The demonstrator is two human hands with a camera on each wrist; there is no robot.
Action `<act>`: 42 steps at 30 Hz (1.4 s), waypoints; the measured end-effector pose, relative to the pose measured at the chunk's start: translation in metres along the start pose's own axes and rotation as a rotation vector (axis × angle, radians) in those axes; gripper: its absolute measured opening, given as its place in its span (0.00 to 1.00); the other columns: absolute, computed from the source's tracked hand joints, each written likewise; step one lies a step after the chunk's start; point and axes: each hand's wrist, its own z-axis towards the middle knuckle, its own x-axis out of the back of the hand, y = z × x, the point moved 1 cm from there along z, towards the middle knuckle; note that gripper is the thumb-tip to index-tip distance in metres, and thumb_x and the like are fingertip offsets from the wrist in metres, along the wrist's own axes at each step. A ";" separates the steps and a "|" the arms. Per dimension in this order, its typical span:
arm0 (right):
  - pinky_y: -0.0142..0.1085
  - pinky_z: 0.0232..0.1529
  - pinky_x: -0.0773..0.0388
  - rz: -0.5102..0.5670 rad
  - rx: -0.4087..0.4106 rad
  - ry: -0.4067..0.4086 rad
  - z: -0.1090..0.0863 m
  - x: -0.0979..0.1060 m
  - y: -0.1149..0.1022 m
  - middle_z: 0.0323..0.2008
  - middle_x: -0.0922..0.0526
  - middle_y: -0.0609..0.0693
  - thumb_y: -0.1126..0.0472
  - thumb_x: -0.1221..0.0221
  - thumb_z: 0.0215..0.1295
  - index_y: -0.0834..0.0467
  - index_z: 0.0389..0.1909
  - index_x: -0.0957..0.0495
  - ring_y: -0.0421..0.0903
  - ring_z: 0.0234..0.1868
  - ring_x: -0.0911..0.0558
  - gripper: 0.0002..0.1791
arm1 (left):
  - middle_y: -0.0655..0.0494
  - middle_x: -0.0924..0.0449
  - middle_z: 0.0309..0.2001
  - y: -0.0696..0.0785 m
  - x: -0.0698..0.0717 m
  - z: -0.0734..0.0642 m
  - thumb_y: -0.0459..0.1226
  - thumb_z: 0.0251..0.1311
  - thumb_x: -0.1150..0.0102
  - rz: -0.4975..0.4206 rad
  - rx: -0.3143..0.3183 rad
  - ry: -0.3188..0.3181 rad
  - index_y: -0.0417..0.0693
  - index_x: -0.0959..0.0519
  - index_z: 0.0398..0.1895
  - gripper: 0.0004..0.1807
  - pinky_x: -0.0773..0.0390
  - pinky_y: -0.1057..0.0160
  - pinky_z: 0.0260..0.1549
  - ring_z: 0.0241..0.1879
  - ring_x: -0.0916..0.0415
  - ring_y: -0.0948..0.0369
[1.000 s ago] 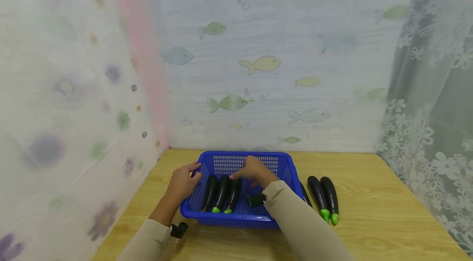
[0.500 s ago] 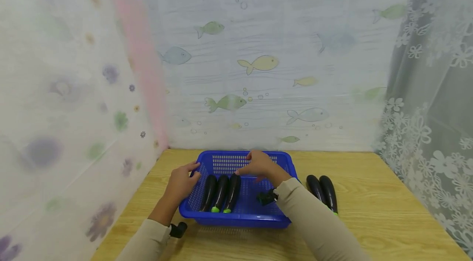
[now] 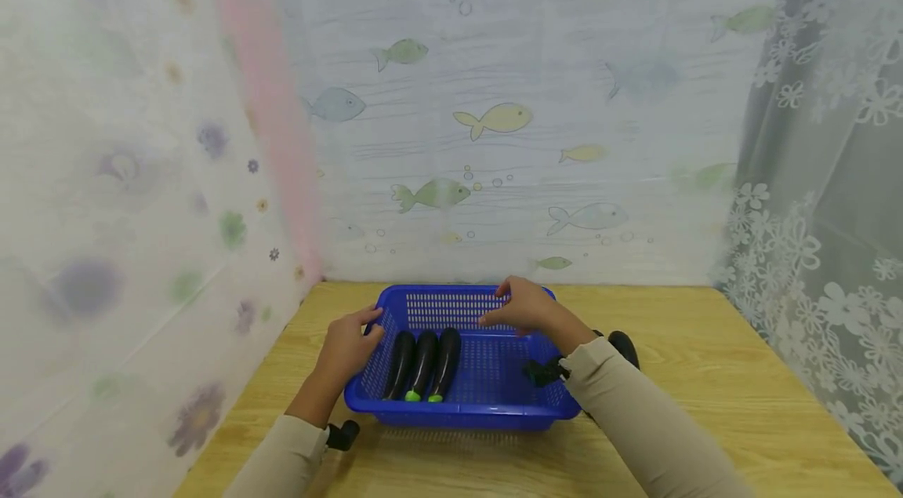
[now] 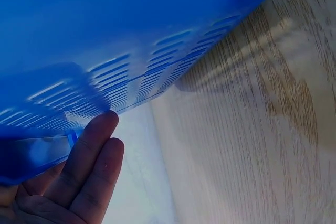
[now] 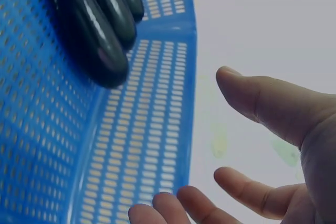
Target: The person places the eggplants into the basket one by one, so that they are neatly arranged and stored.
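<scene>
Three dark, glossy eggplants (image 3: 424,365) with green stem ends lie side by side along the left of the blue plastic basket (image 3: 462,409). My left hand (image 3: 349,343) holds the basket's left rim. In the left wrist view, two of its fingers (image 4: 97,150) reach along the outside of the slotted wall. My right hand (image 3: 529,308) is over the right back part of the basket, holding nothing. In the right wrist view its thumb (image 5: 262,93) and fingers are spread apart, and the eggplants' rounded ends (image 5: 107,69) show beyond them.
Right of the basket, another eggplant (image 3: 624,347) lies on the wooden table (image 3: 712,372), with more of that group hidden behind the right sleeve (image 3: 635,408). A fish-patterned curtain (image 3: 494,192) hangs behind the table; a flowered sheet (image 3: 233,310) is at left.
My right hand has let go of the rightmost eggplant in the basket and moved right, towards the basket's right back corner. The left hand stays on the rim.
</scene>
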 end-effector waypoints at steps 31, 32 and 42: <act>0.46 0.36 0.19 0.026 -0.064 0.086 -0.037 0.090 0.097 0.57 0.28 0.68 0.38 0.36 0.52 0.63 0.60 0.35 0.53 0.44 0.20 0.43 | 0.57 0.29 0.65 -0.010 -0.008 0.003 0.43 0.61 0.47 -0.066 0.031 -0.003 0.54 0.24 0.61 0.23 0.39 0.67 0.07 0.08 0.49 0.64; 0.47 0.36 0.19 0.019 -0.066 0.083 -0.038 0.092 0.101 0.57 0.28 0.68 0.37 0.36 0.52 0.63 0.61 0.36 0.53 0.43 0.20 0.44 | 0.57 0.29 0.64 -0.010 -0.008 0.003 0.43 0.61 0.47 -0.066 0.026 0.003 0.54 0.24 0.61 0.23 0.39 0.67 0.07 0.08 0.49 0.64; 0.47 0.38 0.20 -0.017 -0.105 0.093 -0.052 0.099 0.145 0.54 0.28 0.68 0.44 0.37 0.57 0.66 0.60 0.36 0.58 0.46 0.21 0.39 | 0.58 0.28 0.64 -0.012 -0.003 0.003 0.43 0.61 0.46 -0.053 0.008 0.010 0.55 0.24 0.60 0.23 0.36 0.65 0.08 0.08 0.47 0.64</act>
